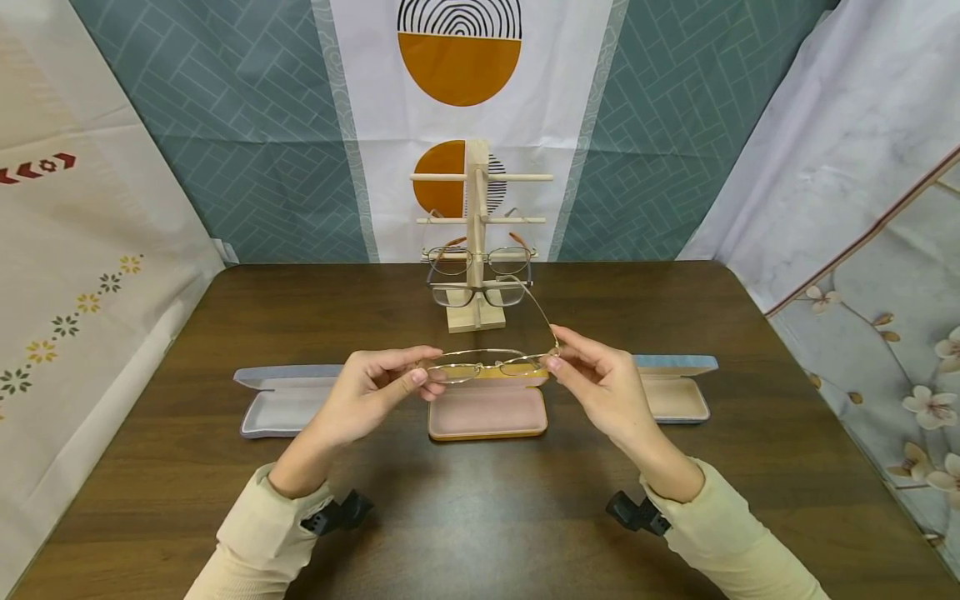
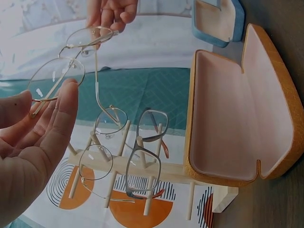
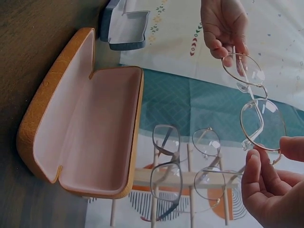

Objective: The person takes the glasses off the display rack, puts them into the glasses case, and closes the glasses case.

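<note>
A pair of thin gold-rimmed glasses is held above the middle case by both hands. My left hand pinches its left end between thumb and fingers. At the opposite end, my right hand grips the frame by the hinge. One temple lies folded across behind the lenses, while the other stretches away toward the rack. Below sits an orange-yellow glasses case with its lid up and a pink lining; nothing lies inside it.
Behind the case stands a wooden display rack, with a metal-rimmed pair and a grey-framed pair on its pegs. An open grey-blue case lies at left, an open blue case at right. Curtains surround the dark table.
</note>
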{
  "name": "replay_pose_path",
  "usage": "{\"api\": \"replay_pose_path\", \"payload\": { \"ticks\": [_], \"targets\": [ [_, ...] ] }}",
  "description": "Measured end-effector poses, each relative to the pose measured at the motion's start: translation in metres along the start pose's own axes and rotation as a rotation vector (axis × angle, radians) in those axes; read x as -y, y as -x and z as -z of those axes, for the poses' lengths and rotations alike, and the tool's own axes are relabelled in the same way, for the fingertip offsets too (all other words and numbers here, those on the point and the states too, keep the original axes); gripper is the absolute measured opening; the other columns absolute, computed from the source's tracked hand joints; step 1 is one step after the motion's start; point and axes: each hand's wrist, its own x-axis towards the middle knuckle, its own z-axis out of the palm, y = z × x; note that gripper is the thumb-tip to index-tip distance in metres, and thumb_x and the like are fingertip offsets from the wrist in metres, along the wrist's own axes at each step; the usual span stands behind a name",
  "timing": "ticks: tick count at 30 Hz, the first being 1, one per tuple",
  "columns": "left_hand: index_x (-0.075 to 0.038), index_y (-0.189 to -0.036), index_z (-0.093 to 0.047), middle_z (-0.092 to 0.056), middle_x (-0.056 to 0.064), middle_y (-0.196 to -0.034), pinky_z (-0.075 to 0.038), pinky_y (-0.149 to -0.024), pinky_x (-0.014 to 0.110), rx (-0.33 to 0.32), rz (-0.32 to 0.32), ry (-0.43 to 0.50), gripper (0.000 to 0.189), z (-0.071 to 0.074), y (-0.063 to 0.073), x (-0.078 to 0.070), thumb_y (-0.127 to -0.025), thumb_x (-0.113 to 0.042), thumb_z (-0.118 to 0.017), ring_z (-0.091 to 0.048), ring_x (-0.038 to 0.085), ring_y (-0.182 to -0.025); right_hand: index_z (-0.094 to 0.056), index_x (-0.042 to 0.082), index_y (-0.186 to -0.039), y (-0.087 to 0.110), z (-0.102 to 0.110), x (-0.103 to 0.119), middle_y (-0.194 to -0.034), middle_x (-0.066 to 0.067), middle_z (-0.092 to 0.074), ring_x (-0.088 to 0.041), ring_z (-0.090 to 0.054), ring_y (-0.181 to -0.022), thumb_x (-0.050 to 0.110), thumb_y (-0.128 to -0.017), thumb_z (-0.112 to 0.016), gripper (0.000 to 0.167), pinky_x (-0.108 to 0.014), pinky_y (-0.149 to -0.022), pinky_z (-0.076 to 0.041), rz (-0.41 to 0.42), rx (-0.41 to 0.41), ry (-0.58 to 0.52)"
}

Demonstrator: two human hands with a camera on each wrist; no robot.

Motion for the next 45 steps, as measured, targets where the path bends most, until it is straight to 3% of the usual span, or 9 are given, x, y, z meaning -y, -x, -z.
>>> {"api": "replay_pose_path", "payload": {
  "ticks": [18,37,45],
  "targets": [
    [0.022,-0.109,-0.051,-0.062,0.032,-0.087,-0.054,-0.066,0.032,0.001,0.008,-0.018,0.025,0.0009,0.0015,-0.0027,-0.088,0.011,-0.050,-0.066,0.016,-0.074,-0.056,-0.005,-0.120,-0.0010,-0.0008,-0.0004,-0.090,-0.021,-0.065,-0.011,-0.062,-0.077,-0.004,-0.083,-0.061,0.037,-0.018,-0.067,-0.050,-0.028,0.017,-0.033],
    [0.021,-0.110,-0.051,-0.062,0.031,-0.087,-0.054,-0.066,0.033,-0.007,0.019,-0.029,0.025,0.0024,0.0031,-0.0030,-0.088,0.011,-0.050,-0.067,0.021,-0.074,-0.056,-0.009,-0.118,-0.0027,-0.0010,-0.0027,-0.091,-0.023,-0.065,-0.005,-0.061,-0.078,-0.007,-0.083,-0.060,0.036,-0.018,-0.068,-0.051,0.002,0.054,-0.071],
    [0.020,-0.110,-0.052,-0.062,0.031,-0.087,-0.054,-0.066,0.033,-0.009,0.015,-0.029,0.024,0.0032,0.0036,-0.0027,-0.088,0.010,-0.050,-0.066,0.020,-0.074,-0.056,-0.009,-0.118,-0.0037,-0.0006,-0.0032,-0.086,0.004,-0.066,-0.006,-0.061,-0.077,-0.006,-0.084,-0.060,0.035,-0.017,-0.065,-0.049,0.009,0.080,-0.096]
  ]
}}
